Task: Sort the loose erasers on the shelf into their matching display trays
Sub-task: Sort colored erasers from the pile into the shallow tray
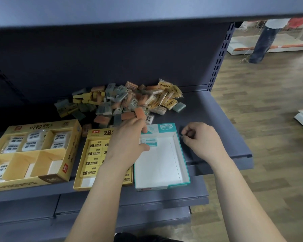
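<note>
1 eraser (149, 142) pinched by left hand (128, 138); right hand (202, 138) curled nr tray (157, 166).

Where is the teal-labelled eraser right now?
Head view: the teal-labelled eraser sits in the far-left corner of the teal tray, pinched by the left hand, right of the yellow 2B tray.

Bare hands (128, 140) (202, 138), dark clothing (147, 238)

Far right, a person in blue jeans (262, 42) stands on the brown wood-plank floor (261, 119) — beside a low white platform with orange edging (285, 46).
</note>
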Motion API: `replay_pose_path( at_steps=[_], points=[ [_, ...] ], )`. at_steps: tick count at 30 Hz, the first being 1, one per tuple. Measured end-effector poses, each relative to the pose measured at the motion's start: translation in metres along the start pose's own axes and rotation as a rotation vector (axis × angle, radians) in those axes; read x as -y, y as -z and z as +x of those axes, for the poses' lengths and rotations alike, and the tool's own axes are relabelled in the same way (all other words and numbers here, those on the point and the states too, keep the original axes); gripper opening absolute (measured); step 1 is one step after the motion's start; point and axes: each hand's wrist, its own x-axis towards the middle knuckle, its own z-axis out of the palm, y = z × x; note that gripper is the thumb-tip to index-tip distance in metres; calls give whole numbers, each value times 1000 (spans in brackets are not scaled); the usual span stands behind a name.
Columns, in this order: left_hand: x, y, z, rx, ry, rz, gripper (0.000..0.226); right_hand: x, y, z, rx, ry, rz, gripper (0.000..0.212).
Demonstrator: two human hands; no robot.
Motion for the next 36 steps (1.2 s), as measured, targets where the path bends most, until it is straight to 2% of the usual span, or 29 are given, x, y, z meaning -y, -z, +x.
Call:
replay_pose_path(
  at_steps=[10, 16, 21, 26, 31, 36],
  points=[
    [3, -3, -1, -41, -20, 24, 50, -1, -4, 5, -53, 7, -70, 8],
    [7, -2, -4, -32, -43, -51, 32, -2, -8, 14, -92, 38, -101, 6],
    [8, -2, -4, -46, -49, -75, 27, -1, -11, 25, -91, 47, -109, 8],
    [10, -1, -4, -146, -48, -168, 16, -1, -12, 45, -115, 90, 5, 6],
    [15, 3, 0, -256, -23, -139, 7, 14, -14, 72, -105, 182, 16, 23],
    [20, 4, 1, -265, 15, -143, 7, 22, -27, 87, -86, 230, -17, 34]
  ],
)
